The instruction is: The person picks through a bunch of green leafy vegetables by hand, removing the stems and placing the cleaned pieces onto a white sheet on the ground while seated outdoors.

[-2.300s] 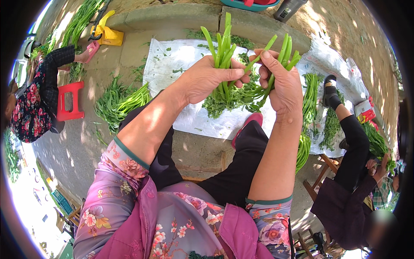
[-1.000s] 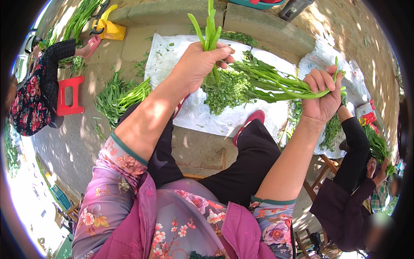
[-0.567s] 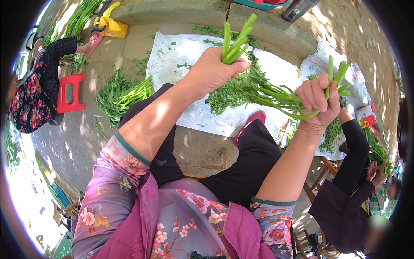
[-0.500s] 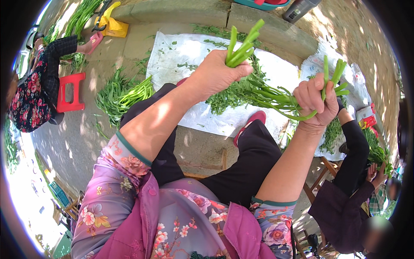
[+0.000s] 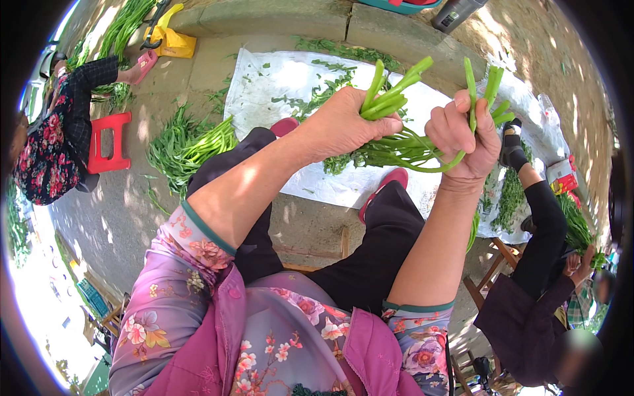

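My left hand (image 5: 350, 125) is closed round a bunch of thick green vegetable stems (image 5: 396, 96), whose cut ends stick up past the thumb. More stems (image 5: 491, 89) stand up out of my right hand (image 5: 465, 142), its fingers curled tightly round them. Thinner leafy stalks (image 5: 403, 150) run between the two hands, held above a white sheet (image 5: 310, 178). Where each stalk passes inside the fists is hidden. Loose leaves lie scattered over the sheet.
A heap of leafy stems (image 5: 191, 145) lies left of my knee, near a red plastic stool (image 5: 109, 142). Beyond the sheet runs a stone kerb (image 5: 409, 33) with a dark grey flask (image 5: 459, 14). People sit at left and right; the right one's hands (image 5: 581, 264) hold greens.
Both hands have come closer together. My left hand moved right and slightly down, my right hand slightly left. Each keeps its stems.
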The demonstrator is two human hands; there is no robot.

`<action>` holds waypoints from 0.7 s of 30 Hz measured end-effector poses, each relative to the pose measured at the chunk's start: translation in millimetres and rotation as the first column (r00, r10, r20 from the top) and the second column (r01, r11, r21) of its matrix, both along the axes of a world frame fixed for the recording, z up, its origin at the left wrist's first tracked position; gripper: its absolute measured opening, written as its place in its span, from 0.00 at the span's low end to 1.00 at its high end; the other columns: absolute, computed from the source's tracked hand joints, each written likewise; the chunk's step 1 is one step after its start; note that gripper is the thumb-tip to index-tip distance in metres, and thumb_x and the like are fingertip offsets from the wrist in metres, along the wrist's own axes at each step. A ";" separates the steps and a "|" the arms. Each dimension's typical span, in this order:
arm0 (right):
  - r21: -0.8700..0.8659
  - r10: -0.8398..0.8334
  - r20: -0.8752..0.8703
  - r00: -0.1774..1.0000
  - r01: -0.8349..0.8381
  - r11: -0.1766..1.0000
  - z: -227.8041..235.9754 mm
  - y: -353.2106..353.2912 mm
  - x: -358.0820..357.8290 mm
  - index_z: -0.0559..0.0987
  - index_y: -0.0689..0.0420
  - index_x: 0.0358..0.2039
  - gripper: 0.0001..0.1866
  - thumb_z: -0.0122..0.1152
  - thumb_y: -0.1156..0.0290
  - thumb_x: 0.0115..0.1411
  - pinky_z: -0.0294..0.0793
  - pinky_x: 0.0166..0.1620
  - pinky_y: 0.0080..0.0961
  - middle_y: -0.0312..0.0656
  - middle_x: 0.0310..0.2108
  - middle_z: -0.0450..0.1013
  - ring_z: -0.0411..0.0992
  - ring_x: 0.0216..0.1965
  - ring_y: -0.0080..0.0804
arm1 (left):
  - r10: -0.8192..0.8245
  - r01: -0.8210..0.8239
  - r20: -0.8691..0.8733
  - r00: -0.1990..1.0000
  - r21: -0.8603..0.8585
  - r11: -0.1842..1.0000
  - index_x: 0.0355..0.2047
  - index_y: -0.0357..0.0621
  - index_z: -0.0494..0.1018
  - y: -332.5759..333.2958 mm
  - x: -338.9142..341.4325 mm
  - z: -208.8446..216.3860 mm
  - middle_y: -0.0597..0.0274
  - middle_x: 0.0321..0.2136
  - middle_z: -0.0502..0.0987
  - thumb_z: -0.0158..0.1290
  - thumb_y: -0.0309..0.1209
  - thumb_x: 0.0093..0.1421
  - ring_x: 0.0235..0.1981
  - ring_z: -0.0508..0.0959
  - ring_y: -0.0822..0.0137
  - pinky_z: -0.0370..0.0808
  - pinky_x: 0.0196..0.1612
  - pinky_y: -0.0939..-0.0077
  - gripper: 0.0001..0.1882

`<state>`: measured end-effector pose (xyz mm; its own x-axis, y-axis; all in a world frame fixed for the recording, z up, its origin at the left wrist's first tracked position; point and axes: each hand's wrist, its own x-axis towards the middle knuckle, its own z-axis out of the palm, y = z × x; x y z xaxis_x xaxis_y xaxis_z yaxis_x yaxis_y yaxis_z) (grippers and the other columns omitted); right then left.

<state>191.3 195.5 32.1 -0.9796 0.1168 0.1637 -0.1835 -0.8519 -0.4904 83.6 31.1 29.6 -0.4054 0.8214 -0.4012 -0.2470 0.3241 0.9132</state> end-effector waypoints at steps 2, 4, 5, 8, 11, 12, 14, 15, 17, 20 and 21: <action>-0.002 -0.073 0.056 0.996 0.073 0.997 1.9 1.3 1.2 0.73 0.63 0.39 0.18 0.39 0.62 0.66 0.53 0.22 0.18 0.31 0.13 0.60 0.55 0.18 0.21 | 0.030 -0.030 -0.021 0.999 0.018 0.999 0.32 0.40 0.76 -0.1 -1.0 1.3 0.70 0.21 0.71 0.57 0.33 0.55 0.23 0.68 0.79 0.65 0.27 0.82 0.09; 0.075 -0.212 0.170 0.962 0.202 0.976 3.4 2.4 1.5 0.73 0.64 0.40 0.18 0.41 0.62 0.66 0.54 0.23 0.18 0.32 0.14 0.61 0.55 0.18 0.21 | 0.059 -0.058 -0.038 0.998 0.017 0.998 0.32 0.40 0.76 0.9 -1.6 -0.6 0.71 0.20 0.70 0.55 0.34 0.56 0.22 0.67 0.79 0.63 0.26 0.83 0.10; 0.117 -0.281 0.222 0.934 0.260 0.958 3.7 2.8 1.0 0.73 0.64 0.40 0.17 0.41 0.62 0.65 0.54 0.23 0.19 0.33 0.15 0.61 0.55 0.18 0.21 | 0.080 -0.080 -0.036 0.996 -0.002 0.997 0.32 0.40 0.76 1.0 -2.0 -0.3 0.71 0.20 0.71 0.55 0.34 0.56 0.22 0.67 0.79 0.63 0.26 0.83 0.10; 0.099 -0.384 0.258 0.887 0.371 0.923 2.0 5.7 -0.2 0.72 0.64 0.41 0.17 0.43 0.62 0.65 0.54 0.25 0.19 0.33 0.16 0.61 0.55 0.20 0.21 | 0.150 -0.150 0.007 0.989 -0.029 0.988 0.32 0.40 0.75 1.0 -3.8 -0.2 0.70 0.21 0.71 0.55 0.33 0.55 0.22 0.66 0.79 0.63 0.27 0.83 0.09; 0.053 -0.379 0.218 0.899 0.377 0.925 -0.6 6.7 -1.2 0.73 0.63 0.42 0.17 0.44 0.62 0.65 0.54 0.26 0.19 0.33 0.16 0.62 0.55 0.21 0.21 | 0.222 -0.225 0.150 0.963 0.000 0.974 0.31 0.39 0.74 1.1 -7.9 -8.9 0.69 0.21 0.71 0.55 0.32 0.55 0.22 0.66 0.78 0.62 0.27 0.83 0.09; 0.036 -0.369 0.202 0.907 0.369 0.929 -0.5 5.5 -2.2 0.73 0.63 0.41 0.17 0.44 0.61 0.65 0.54 0.26 0.19 0.33 0.16 0.62 0.55 0.21 0.21 | 0.242 -0.249 0.211 0.947 0.008 0.968 0.31 0.39 0.74 0.5 -9.9 -13.3 0.68 0.21 0.71 0.55 0.31 0.55 0.22 0.66 0.78 0.62 0.27 0.83 0.09; 0.014 -0.359 0.184 0.915 0.363 0.932 -0.1 5.0 -2.7 0.73 0.63 0.41 0.17 0.44 0.61 0.65 0.54 0.26 0.19 0.32 0.16 0.61 0.54 0.21 0.21 | 0.277 -0.291 0.285 0.918 0.007 0.957 0.31 0.38 0.74 0.7 -12.1 -16.6 0.68 0.21 0.71 0.56 0.31 0.54 0.22 0.65 0.77 0.61 0.26 0.83 0.08; 0.011 -0.360 0.180 0.915 0.364 0.931 0.4 5.7 -2.5 0.73 0.63 0.41 0.17 0.44 0.61 0.65 0.54 0.26 0.19 0.32 0.16 0.61 0.54 0.21 0.21 | 0.295 -0.309 0.299 0.908 0.000 0.951 0.30 0.37 0.74 1.2 -12.5 -16.8 0.68 0.21 0.71 0.56 0.30 0.54 0.22 0.65 0.77 0.61 0.26 0.83 0.08; -0.003 -0.351 0.173 0.920 0.357 0.934 0.5 7.2 -1.9 0.73 0.63 0.41 0.17 0.44 0.61 0.65 0.54 0.26 0.19 0.32 0.16 0.61 0.53 0.21 0.21 | 0.320 -0.329 0.294 0.901 -0.020 0.944 0.30 0.37 0.74 1.5 -13.1 -15.4 0.67 0.21 0.71 0.56 0.30 0.54 0.21 0.65 0.77 0.61 0.26 0.82 0.08; -0.035 -0.332 0.168 0.928 0.343 0.939 0.6 9.8 -0.5 0.73 0.63 0.41 0.17 0.44 0.62 0.65 0.54 0.25 0.19 0.31 0.15 0.60 0.53 0.21 0.21 | 0.335 -0.334 0.239 0.911 -0.049 0.941 0.32 0.37 0.74 1.4 -14.1 -11.7 0.67 0.22 0.71 0.56 0.29 0.53 0.22 0.65 0.77 0.61 0.27 0.82 0.09; -0.047 -0.333 0.171 0.927 0.345 0.937 1.0 10.4 0.5 0.73 0.63 0.41 0.17 0.44 0.62 0.65 0.54 0.25 0.19 0.31 0.15 0.60 0.53 0.21 0.21 | 0.337 -0.333 0.221 0.915 -0.054 0.941 0.32 0.37 0.74 1.4 -14.2 -11.3 0.67 0.22 0.71 0.57 0.29 0.53 0.23 0.65 0.77 0.61 0.27 0.82 0.09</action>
